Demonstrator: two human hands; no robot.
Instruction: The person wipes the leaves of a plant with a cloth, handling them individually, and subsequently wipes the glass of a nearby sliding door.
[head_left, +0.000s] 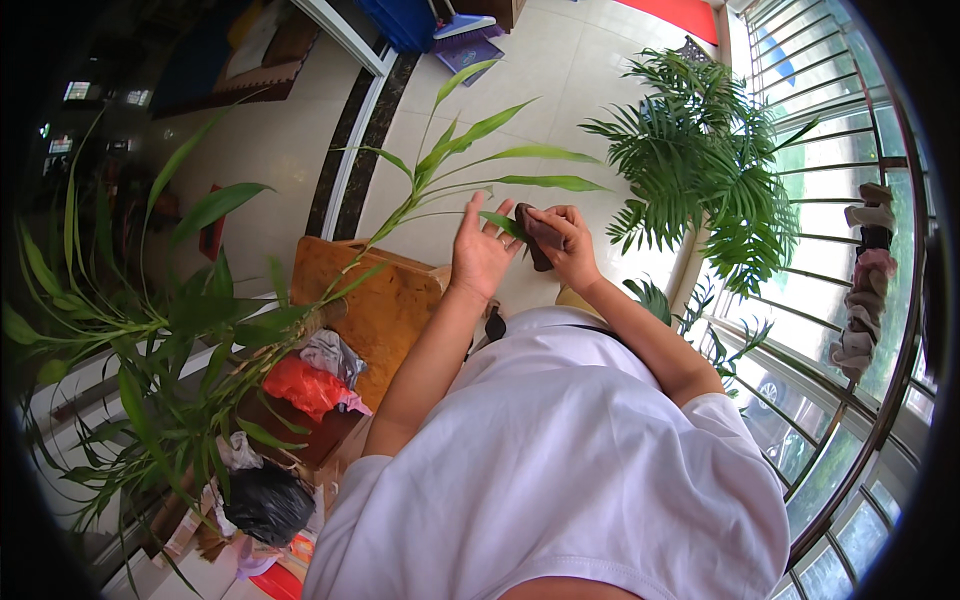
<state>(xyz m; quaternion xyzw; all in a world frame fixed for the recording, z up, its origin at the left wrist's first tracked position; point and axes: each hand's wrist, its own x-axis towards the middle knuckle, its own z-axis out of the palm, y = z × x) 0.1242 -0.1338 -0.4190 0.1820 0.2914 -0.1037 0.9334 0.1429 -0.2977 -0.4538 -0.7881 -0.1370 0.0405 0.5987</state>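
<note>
My right hand (574, 244) grips a folded dark brown cloth (541, 234), pressed around the outer end of a long green leaf (501, 222). That leaf belongs to a tall potted-type plant whose leafy stem (401, 210) leans in from the left. My left hand (480, 259) is raised beside the cloth, palm up and fingers spread, with the leaf crossing at its fingers. Whether those fingers bear any of the leaf's weight is unclear. The leaf's tip is hidden by the cloth and my right hand.
A wooden chair or stool (375, 300) stands under the stem, near a red plastic bag (307, 386) and a black plastic bag (268, 502). At right, a feathery palm (690, 157) grows before a barred window (825, 247). A broom (465, 27) and dustpan (469, 60) lie ahead.
</note>
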